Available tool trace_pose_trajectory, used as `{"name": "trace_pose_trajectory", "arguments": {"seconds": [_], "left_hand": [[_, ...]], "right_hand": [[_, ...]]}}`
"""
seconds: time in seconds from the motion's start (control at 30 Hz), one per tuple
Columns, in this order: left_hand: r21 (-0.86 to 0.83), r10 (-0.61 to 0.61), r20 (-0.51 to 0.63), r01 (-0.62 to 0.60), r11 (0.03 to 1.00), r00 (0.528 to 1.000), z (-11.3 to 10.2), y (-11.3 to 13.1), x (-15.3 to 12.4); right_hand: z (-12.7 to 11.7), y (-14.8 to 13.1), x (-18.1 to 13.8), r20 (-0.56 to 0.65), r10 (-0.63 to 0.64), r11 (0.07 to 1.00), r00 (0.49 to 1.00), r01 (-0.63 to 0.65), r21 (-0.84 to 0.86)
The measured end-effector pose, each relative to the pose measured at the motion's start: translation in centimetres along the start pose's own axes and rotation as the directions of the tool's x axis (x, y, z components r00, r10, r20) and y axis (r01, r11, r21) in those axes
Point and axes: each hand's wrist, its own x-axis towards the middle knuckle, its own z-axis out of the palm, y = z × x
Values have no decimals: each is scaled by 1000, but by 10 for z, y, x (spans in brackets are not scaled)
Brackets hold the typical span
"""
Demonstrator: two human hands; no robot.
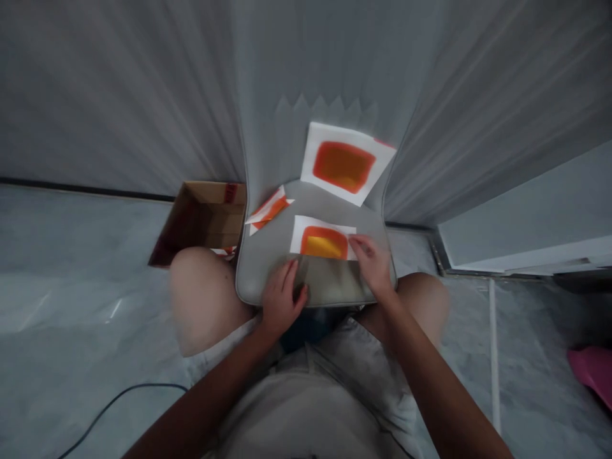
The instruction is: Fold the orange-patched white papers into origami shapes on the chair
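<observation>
A folded white sheet of paper with an orange and yellow panel (329,243) lies on the grey chair seat (335,284). My right hand (375,262) is at its right edge, with thumb and forefinger pinched together on the paper. Fingers stretched out, my left hand (283,294) rests on the seat by the sheet's lower left corner, holding nothing. Farther back, a larger white sheet with an orange panel (344,166) leans towards the backrest. A narrow folded orange-and-white paper piece (270,210) sits at the seat's left side.
An open cardboard box (205,220) stands on the floor left of the chair, partly behind my knee. Grey curtains (119,95) hang behind. A dark cable (129,389) runs across the floor at lower left, and a pink object (593,373) is at far right.
</observation>
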Motion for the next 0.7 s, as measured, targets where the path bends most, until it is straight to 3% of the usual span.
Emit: {"name": "trace_pose_trajectory", "arguments": {"seconds": [0.17, 0.3, 0.43, 0.57, 0.63, 0.7], "left_hand": [[-150, -186, -63, 175, 973, 981, -5, -5, 6], [-176, -189, -25, 181, 967, 982, -11, -13, 20], [-59, 55, 32, -53, 997, 998, -16, -28, 52], [-16, 304, 232, -309, 951, 924, -17, -39, 88], [-3, 329, 322, -347, 938, 888, -16, -38, 94], [23, 304, 351, -333, 943, 886, -17, -33, 84]], "right_hand": [[-5, 2, -47, 62, -42, 999, 997, 42, -2], [2, 7, -52, 44, 43, 999, 998, -42, -6], [12, 18, -35, 68, 110, 992, 992, -106, -62], [13, 20, -20, -14, -30, 952, 999, 24, -304], [10, 17, -22, 99, -108, 913, 989, 138, -383], [6, 14, -34, 291, -178, 875, 940, 286, -390]]}}
